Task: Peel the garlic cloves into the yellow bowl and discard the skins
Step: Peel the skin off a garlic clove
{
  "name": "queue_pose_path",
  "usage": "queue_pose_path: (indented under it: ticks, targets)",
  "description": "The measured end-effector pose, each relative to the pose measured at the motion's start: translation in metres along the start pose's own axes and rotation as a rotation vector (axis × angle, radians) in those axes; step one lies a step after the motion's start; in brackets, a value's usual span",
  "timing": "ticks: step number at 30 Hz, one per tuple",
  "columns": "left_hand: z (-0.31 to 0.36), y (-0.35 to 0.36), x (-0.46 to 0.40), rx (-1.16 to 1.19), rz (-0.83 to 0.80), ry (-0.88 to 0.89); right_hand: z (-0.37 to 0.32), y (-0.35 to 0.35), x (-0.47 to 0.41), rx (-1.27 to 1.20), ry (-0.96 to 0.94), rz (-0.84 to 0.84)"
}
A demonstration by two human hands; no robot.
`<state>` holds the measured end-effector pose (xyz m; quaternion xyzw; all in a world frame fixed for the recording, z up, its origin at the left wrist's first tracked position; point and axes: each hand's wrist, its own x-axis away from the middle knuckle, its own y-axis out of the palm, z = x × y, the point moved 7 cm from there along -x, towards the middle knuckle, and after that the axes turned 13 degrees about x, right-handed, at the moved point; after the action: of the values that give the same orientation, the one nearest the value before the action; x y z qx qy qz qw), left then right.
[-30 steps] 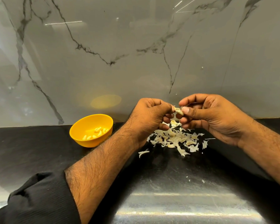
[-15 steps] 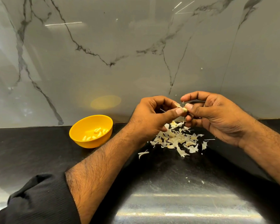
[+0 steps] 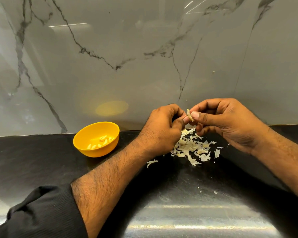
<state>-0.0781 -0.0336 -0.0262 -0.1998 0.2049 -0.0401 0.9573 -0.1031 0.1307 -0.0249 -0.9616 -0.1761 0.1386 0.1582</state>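
Both hands meet above the black counter and pinch one small garlic clove (image 3: 189, 114) with pale skin sticking up from it. My left hand (image 3: 163, 129) holds it from the left with curled fingers and thumb. My right hand (image 3: 225, 121) pinches it from the right, thumb on top. Directly below lies a pile of torn garlic skins (image 3: 193, 148). The yellow bowl (image 3: 86, 145) stands to the left, near the wall, with several peeled cloves (image 3: 100, 142) inside.
A grey marble wall (image 3: 144, 57) rises right behind the black counter (image 3: 33, 160). One loose skin scrap (image 3: 151, 162) lies left of the pile, and tiny flakes (image 3: 215, 192) are scattered nearer to me. My black sleeve (image 3: 41, 213) fills the lower left.
Both hands stayed together on the clove, shifting slightly. My left thumb drew back down and a flap of skin now stands up between the fingertips.
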Motion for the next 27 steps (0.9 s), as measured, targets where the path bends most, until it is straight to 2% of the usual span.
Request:
queue_pose_path:
  ticks: [3, 7, 10, 14, 22, 27]
  targets:
    - [0.0, -0.004, -0.001, 0.0, 0.029, -0.001, 0.004, 0.001, -0.001, 0.116, 0.017, -0.005]
    - [0.002, -0.006, 0.001, 0.089, 0.066, -0.009, 0.009, 0.004, -0.002, 0.091, 0.048, -0.025]
    - [0.008, -0.007, 0.002, -0.016, 0.101, 0.05, 0.009, 0.003, -0.001, 0.019, 0.057, -0.032]
    - [0.009, -0.005, 0.002, -0.102, 0.09, 0.048, 0.005, 0.003, -0.003, 0.142, -0.005, -0.016]
    - [-0.005, -0.004, 0.0, 0.184, 0.087, -0.074, 0.01, 0.0, -0.004, 0.126, 0.005, -0.003]
    - [-0.004, -0.004, 0.0, 0.139, 0.094, -0.069, 0.001, -0.004, -0.002, 0.375, -0.093, 0.068]
